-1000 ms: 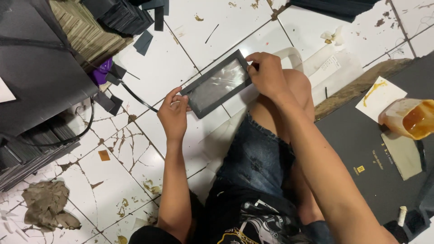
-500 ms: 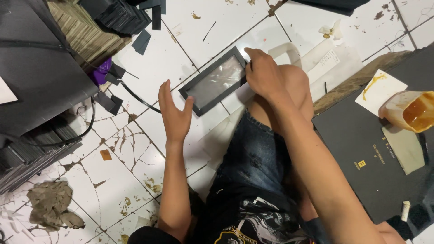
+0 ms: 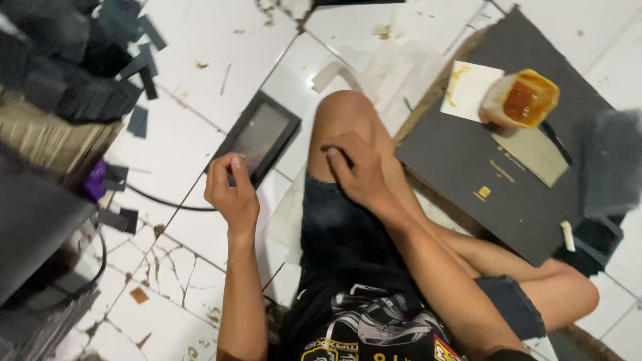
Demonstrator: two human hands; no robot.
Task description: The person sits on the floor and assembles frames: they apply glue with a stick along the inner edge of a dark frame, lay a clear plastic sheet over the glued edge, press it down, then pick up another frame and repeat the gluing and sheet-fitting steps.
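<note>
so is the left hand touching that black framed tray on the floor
Touching. The head view shows the left hand with its fingers on the near edge of the black tray. The right hand rests on the knee, apart from it.

The person wears dark denim shorts with frayed hems, and a black T-shirt printed with a grey, white and yellow graphic. Both arms and legs are bare: no sleeves, gloves, watch or rings show.
</note>
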